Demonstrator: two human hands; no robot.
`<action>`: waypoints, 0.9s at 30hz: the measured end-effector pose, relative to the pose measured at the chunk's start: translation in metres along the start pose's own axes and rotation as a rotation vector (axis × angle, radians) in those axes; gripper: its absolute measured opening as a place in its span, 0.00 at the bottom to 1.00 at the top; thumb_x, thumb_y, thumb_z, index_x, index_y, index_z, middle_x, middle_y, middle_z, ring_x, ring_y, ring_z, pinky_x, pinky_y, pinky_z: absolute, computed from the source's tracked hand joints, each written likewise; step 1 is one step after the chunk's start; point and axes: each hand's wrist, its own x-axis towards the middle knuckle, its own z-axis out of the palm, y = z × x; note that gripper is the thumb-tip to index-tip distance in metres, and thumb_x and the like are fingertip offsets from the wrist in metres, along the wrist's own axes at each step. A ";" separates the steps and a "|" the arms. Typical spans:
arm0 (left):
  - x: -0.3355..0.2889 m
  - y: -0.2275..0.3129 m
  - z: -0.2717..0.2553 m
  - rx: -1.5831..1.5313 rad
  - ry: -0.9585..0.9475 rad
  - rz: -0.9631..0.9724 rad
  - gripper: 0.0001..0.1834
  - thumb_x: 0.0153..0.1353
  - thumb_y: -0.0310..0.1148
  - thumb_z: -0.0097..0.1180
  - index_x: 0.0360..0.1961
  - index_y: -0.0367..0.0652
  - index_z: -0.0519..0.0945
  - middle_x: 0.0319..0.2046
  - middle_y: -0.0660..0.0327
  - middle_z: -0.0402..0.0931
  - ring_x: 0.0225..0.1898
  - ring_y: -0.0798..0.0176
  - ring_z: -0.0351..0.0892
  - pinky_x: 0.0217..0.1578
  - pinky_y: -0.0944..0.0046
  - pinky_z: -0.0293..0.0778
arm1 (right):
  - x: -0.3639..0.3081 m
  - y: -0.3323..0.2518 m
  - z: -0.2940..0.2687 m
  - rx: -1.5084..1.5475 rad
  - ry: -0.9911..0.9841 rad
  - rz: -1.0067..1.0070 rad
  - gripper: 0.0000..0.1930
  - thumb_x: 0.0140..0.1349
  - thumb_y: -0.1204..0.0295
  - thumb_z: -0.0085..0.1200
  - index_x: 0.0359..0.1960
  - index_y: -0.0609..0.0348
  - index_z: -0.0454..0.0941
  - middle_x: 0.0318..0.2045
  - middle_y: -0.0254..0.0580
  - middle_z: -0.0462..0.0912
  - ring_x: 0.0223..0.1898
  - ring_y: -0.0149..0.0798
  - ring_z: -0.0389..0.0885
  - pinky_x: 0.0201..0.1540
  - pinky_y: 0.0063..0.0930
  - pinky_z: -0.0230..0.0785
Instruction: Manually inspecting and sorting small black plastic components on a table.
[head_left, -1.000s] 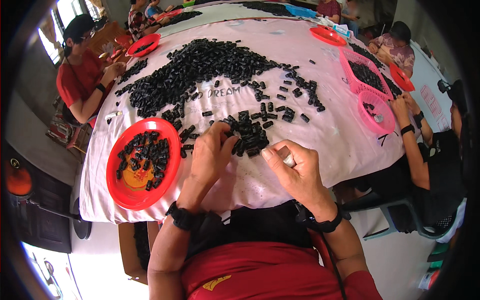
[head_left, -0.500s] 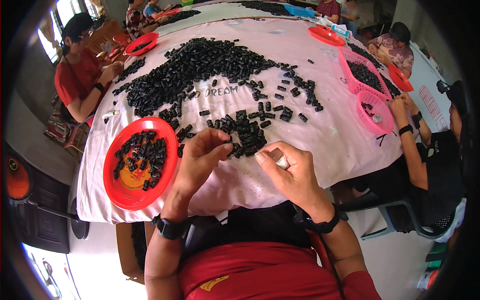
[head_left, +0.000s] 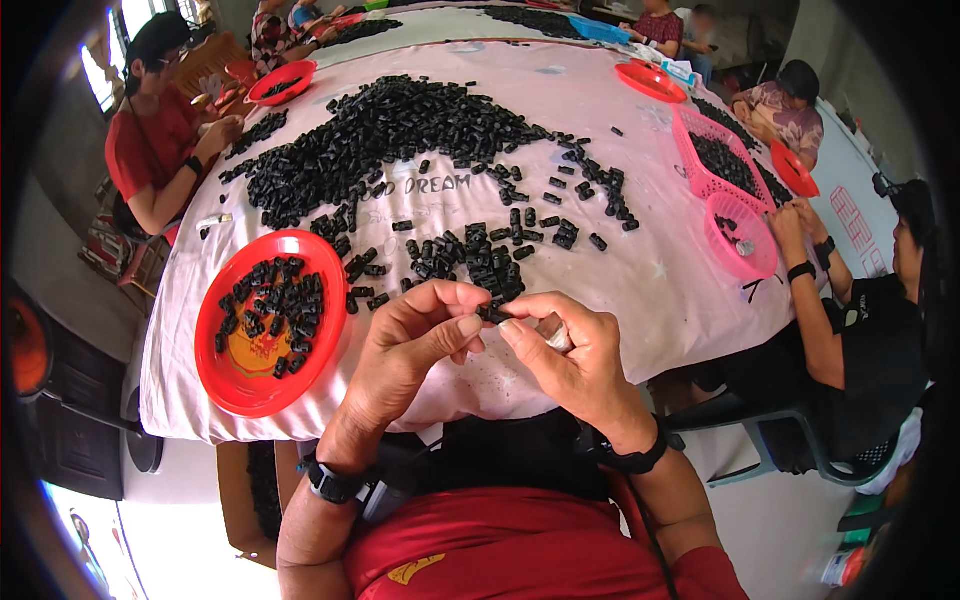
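Note:
My left hand [head_left: 415, 345] and my right hand [head_left: 572, 352] meet above the near edge of the table. Between their fingertips is a small black cylindrical part [head_left: 491, 314], pinched from both sides. A whitish, shiny object [head_left: 559, 337] is tucked in the curl of my right hand; its kind is unclear. Just beyond my fingers lies a small cluster of similar black parts [head_left: 490, 262]. To the left of my left hand, a red round plate [head_left: 222, 375] carries several more.
A large heap of black parts [head_left: 390, 130] covers the middle of the pink cloth [head_left: 660, 290]. Pink baskets [head_left: 740, 262] stand at the right. A person in red [head_left: 150, 150] sits at the left, and one in black [head_left: 870, 330] at the right. Others sit farther back.
My hands have come together, the right fingertips closing in on the black part by the left. Half a second ago they were apart. The view has shifted slightly.

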 end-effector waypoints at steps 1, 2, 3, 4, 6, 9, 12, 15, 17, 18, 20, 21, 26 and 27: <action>0.000 0.000 -0.001 -0.024 -0.028 -0.001 0.13 0.64 0.29 0.58 0.48 0.39 0.78 0.35 0.67 0.78 0.33 0.76 0.76 0.34 0.75 0.70 | 0.000 -0.001 0.000 0.005 0.002 -0.006 0.10 0.60 0.74 0.60 0.42 0.64 0.78 0.27 0.44 0.85 0.29 0.28 0.84 0.28 0.21 0.74; -0.001 0.001 0.000 -0.027 -0.024 0.002 0.13 0.64 0.29 0.58 0.48 0.39 0.78 0.35 0.67 0.78 0.33 0.76 0.76 0.34 0.75 0.70 | 0.000 -0.001 0.000 0.005 -0.003 -0.007 0.10 0.60 0.74 0.60 0.42 0.64 0.78 0.27 0.44 0.85 0.29 0.28 0.84 0.28 0.21 0.74; -0.001 0.002 0.000 -0.040 -0.021 -0.014 0.12 0.65 0.30 0.58 0.48 0.38 0.78 0.35 0.66 0.79 0.33 0.75 0.76 0.34 0.75 0.70 | 0.000 -0.002 0.000 -0.001 -0.002 -0.013 0.11 0.60 0.75 0.60 0.43 0.64 0.78 0.27 0.44 0.85 0.29 0.28 0.84 0.28 0.21 0.74; -0.002 0.003 0.000 -0.054 -0.018 -0.029 0.12 0.65 0.31 0.57 0.47 0.38 0.78 0.34 0.65 0.79 0.33 0.75 0.76 0.35 0.75 0.70 | 0.000 -0.002 -0.001 -0.007 -0.001 -0.018 0.11 0.60 0.75 0.60 0.44 0.64 0.78 0.26 0.43 0.85 0.29 0.28 0.84 0.28 0.20 0.74; -0.001 -0.001 -0.001 -0.052 -0.031 -0.007 0.11 0.65 0.31 0.57 0.47 0.38 0.79 0.34 0.65 0.79 0.33 0.75 0.76 0.35 0.74 0.70 | -0.001 -0.003 0.000 0.000 0.001 -0.023 0.11 0.60 0.76 0.60 0.44 0.64 0.78 0.26 0.42 0.85 0.29 0.27 0.84 0.27 0.20 0.73; -0.001 0.000 0.000 -0.041 -0.036 -0.001 0.11 0.65 0.32 0.57 0.46 0.38 0.79 0.33 0.65 0.78 0.32 0.75 0.76 0.35 0.75 0.71 | -0.001 -0.001 0.001 0.018 0.013 -0.044 0.12 0.60 0.77 0.59 0.46 0.63 0.78 0.27 0.40 0.85 0.29 0.26 0.83 0.27 0.19 0.73; -0.003 0.004 0.003 -0.070 -0.018 -0.050 0.11 0.65 0.33 0.57 0.45 0.39 0.79 0.32 0.66 0.78 0.32 0.75 0.76 0.34 0.75 0.71 | -0.002 0.000 0.000 0.039 0.005 -0.041 0.13 0.60 0.78 0.58 0.47 0.63 0.78 0.28 0.39 0.84 0.29 0.25 0.83 0.27 0.18 0.73; -0.002 0.001 0.003 -0.130 -0.006 -0.114 0.10 0.65 0.32 0.58 0.44 0.41 0.79 0.32 0.67 0.78 0.32 0.74 0.77 0.33 0.75 0.71 | -0.001 -0.001 0.001 0.042 -0.015 -0.034 0.13 0.61 0.79 0.57 0.48 0.63 0.78 0.28 0.39 0.85 0.29 0.25 0.84 0.27 0.17 0.73; -0.002 -0.001 0.002 -0.155 -0.006 -0.148 0.09 0.64 0.32 0.58 0.43 0.41 0.78 0.32 0.67 0.78 0.32 0.74 0.77 0.33 0.75 0.71 | 0.000 -0.002 0.001 0.032 -0.016 -0.046 0.13 0.61 0.79 0.56 0.48 0.63 0.78 0.28 0.39 0.85 0.29 0.26 0.84 0.27 0.17 0.73; -0.003 -0.001 0.002 -0.187 -0.030 -0.159 0.08 0.64 0.31 0.58 0.43 0.42 0.78 0.32 0.67 0.78 0.32 0.74 0.77 0.33 0.75 0.71 | 0.000 -0.003 0.002 0.038 -0.018 -0.060 0.13 0.61 0.80 0.56 0.48 0.63 0.79 0.28 0.40 0.85 0.29 0.26 0.84 0.27 0.17 0.73; -0.003 -0.002 0.001 -0.218 -0.054 -0.173 0.08 0.64 0.31 0.59 0.43 0.43 0.78 0.32 0.67 0.78 0.32 0.74 0.77 0.32 0.75 0.71 | 0.000 -0.003 0.002 0.045 -0.019 -0.072 0.13 0.61 0.80 0.55 0.48 0.63 0.79 0.28 0.40 0.85 0.30 0.27 0.85 0.27 0.18 0.73; -0.003 -0.004 0.000 -0.235 -0.069 -0.176 0.09 0.64 0.31 0.59 0.43 0.43 0.78 0.33 0.67 0.78 0.32 0.74 0.77 0.32 0.75 0.71 | 0.000 -0.002 0.001 0.031 -0.026 -0.078 0.13 0.61 0.80 0.55 0.48 0.63 0.79 0.29 0.41 0.85 0.30 0.27 0.85 0.28 0.18 0.74; -0.002 -0.005 0.000 -0.307 -0.075 -0.215 0.09 0.63 0.30 0.59 0.44 0.43 0.77 0.34 0.66 0.78 0.31 0.74 0.76 0.32 0.75 0.71 | 0.000 0.004 0.004 0.080 -0.034 -0.058 0.13 0.61 0.81 0.54 0.47 0.63 0.78 0.29 0.41 0.85 0.31 0.29 0.85 0.30 0.19 0.74; -0.001 -0.005 0.000 -0.315 -0.083 -0.224 0.10 0.63 0.30 0.59 0.45 0.43 0.77 0.34 0.66 0.78 0.30 0.74 0.75 0.32 0.75 0.71 | 0.000 0.006 0.005 0.076 -0.022 -0.066 0.12 0.61 0.80 0.55 0.47 0.63 0.78 0.29 0.41 0.85 0.31 0.29 0.85 0.30 0.19 0.75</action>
